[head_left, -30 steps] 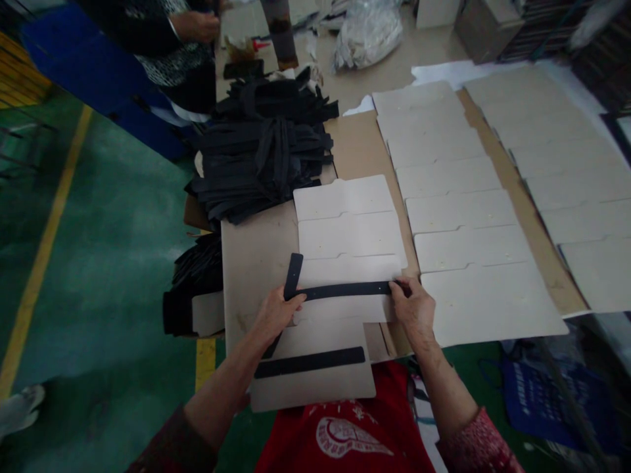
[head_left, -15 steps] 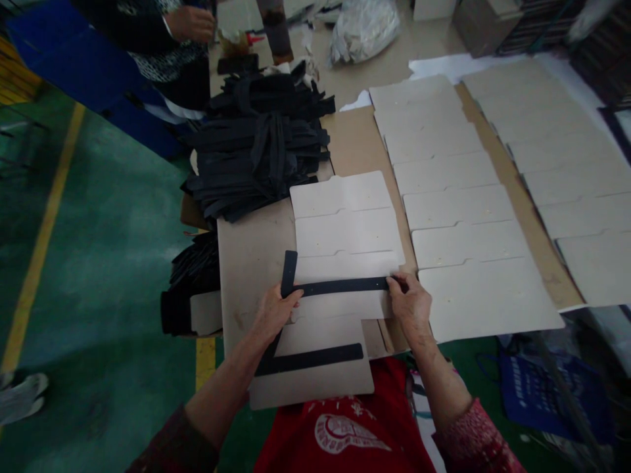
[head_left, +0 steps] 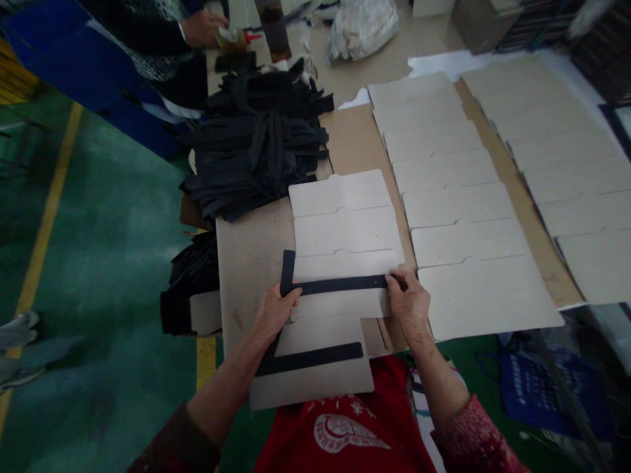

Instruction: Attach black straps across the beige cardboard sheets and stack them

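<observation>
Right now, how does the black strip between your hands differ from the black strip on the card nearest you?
The upper strip is held at both ends by the left hand and right hand; the lower strip has no fingers on it. The upper strip looks narrower than the lower strip. The upper strip lies farther up the table, the lower strip on the nearest card. Both are black, flat, running left to right.

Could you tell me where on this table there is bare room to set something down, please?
Bare brown board lies between the heap of black strips, the column of pale notched cards and the left hand. The same board is also bare behind that column, beside the heap. Rightwards, overlapping pale sheets crowd everything.
</observation>
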{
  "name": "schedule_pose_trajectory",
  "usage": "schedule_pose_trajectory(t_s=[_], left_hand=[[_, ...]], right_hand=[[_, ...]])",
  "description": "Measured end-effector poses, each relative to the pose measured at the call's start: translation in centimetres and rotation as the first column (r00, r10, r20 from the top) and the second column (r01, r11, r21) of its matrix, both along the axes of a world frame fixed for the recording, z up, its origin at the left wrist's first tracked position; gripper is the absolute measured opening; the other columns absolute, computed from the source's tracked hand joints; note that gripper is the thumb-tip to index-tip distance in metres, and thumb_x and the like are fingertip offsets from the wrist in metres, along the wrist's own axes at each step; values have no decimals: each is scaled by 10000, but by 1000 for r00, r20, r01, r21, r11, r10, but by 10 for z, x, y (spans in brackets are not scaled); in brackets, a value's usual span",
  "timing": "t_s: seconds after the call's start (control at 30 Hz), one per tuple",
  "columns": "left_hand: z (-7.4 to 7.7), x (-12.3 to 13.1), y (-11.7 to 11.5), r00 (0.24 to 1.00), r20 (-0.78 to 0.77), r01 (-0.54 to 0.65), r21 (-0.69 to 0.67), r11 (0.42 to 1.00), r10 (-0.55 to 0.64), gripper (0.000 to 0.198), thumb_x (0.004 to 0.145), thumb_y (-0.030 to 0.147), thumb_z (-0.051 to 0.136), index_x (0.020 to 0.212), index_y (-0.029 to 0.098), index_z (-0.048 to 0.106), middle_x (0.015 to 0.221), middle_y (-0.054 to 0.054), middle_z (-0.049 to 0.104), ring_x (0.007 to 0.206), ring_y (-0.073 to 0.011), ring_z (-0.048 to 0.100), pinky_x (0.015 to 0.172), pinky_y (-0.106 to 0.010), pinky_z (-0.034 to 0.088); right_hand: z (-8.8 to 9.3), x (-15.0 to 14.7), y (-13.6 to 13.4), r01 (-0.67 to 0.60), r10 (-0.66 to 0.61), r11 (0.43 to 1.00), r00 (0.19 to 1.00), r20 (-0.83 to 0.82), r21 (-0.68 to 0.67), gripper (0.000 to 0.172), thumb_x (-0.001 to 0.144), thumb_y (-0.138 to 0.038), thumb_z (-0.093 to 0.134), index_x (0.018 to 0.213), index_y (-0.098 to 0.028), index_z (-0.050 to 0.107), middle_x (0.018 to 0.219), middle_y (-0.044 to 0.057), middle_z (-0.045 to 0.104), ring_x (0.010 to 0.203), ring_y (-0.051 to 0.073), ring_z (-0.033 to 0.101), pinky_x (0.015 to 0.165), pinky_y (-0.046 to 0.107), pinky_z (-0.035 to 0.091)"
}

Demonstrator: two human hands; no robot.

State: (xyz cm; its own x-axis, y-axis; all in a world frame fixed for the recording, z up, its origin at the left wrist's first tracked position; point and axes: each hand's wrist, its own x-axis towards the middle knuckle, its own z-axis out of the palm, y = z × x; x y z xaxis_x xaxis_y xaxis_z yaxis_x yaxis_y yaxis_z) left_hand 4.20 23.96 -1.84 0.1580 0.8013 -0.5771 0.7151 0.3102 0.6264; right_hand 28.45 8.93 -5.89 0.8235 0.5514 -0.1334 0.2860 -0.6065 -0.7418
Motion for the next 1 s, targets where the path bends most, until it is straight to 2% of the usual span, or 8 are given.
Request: schedule_pose_trajectory(t_s=[0.4, 0.8, 0.9, 1.0], left_hand=[[-9, -1, 1, 999, -24, 26, -6, 1000, -26, 392, 786, 381, 631, 1092, 138, 662, 618, 6, 608, 488, -116, 527, 442, -211, 419], [-10, 0, 1, 999, -25, 32, -11, 999, -32, 351, 814, 360, 619, 1084, 141, 664, 620, 17, 600, 463, -97, 498, 432, -199, 406], [-7, -2, -2, 999, -28, 25, -4, 1000, -25, 322, 829, 372, 601, 1051, 153, 682, 634, 15, 614, 473, -103, 513, 440, -203, 415], [4, -8, -9, 999, -17, 33, 18, 999, -33, 296, 829, 377, 606, 1028, 178, 698, 677, 11, 639, 522, -119, 554, 479, -215, 441]], right_hand=[[-4, 1, -1, -12, 12, 1000, 1000, 26, 10, 364, 847, -470, 555, 976, -170, 714, 935, 113, 742, 839, 242, 664, 818, 375, 501], [-3, -2, -2, -99, 96, 995, 978, 184, 3, 302, 878, -394, 540, 971, -155, 700, 958, 137, 680, 902, 257, 596, 866, 411, 476], [-3, -2, -3, -113, 112, 994, 956, 272, -12, 309, 887, -393, 536, 978, -144, 692, 983, 145, 637, 908, 257, 572, 846, 408, 482], [-5, -2, -4, -120, 125, 992, 932, 339, -35, 314, 890, -406, 535, 943, -141, 695, 967, 140, 617, 883, 252, 565, 809, 395, 486]])
